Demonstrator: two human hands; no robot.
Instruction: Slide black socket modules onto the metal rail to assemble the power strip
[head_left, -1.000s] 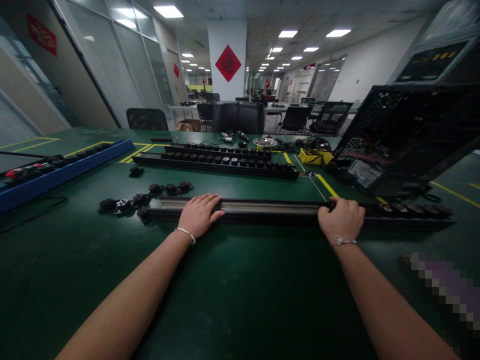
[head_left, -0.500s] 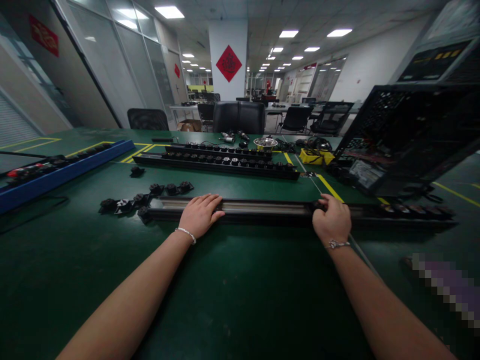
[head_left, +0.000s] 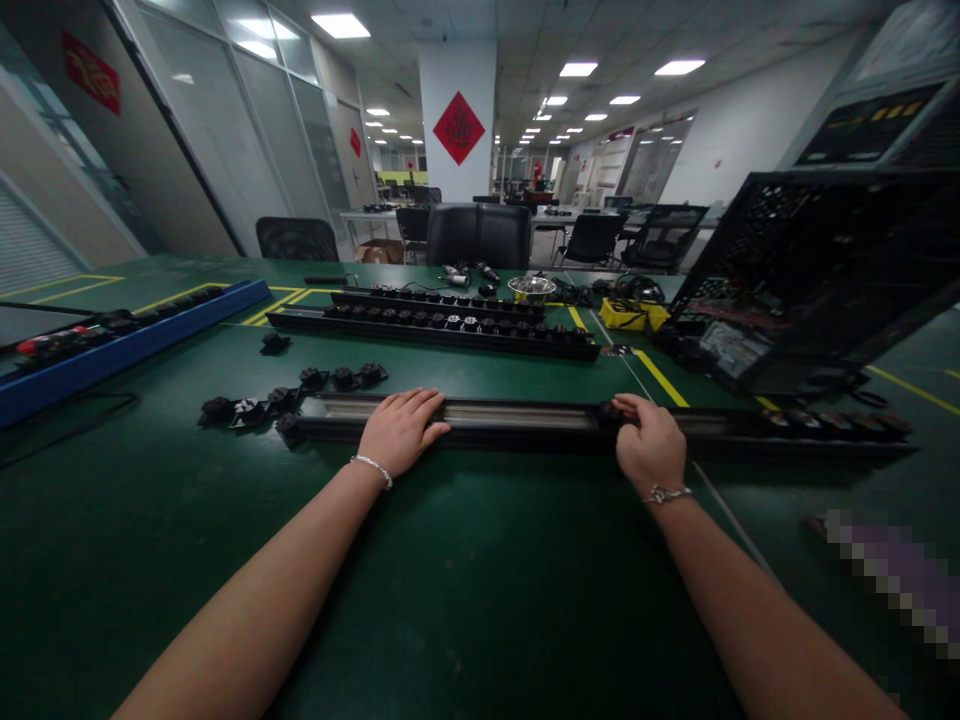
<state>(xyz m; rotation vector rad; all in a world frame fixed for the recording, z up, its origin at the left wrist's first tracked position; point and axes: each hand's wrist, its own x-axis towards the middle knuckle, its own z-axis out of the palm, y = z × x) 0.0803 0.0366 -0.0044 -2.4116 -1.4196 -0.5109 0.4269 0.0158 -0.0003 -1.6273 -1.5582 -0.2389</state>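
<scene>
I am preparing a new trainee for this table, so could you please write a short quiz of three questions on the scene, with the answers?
1. True or false: the left hand rests on the near black rail.
2. Choose: the long trough at the left side of the table is (a) yellow, (b) blue, (c) red.
3. Which hand is nearer to the yellow container, and what do its fingers touch?

Key:
1. True.
2. b.
3. The right hand; a small black piece in the rail.
</scene>
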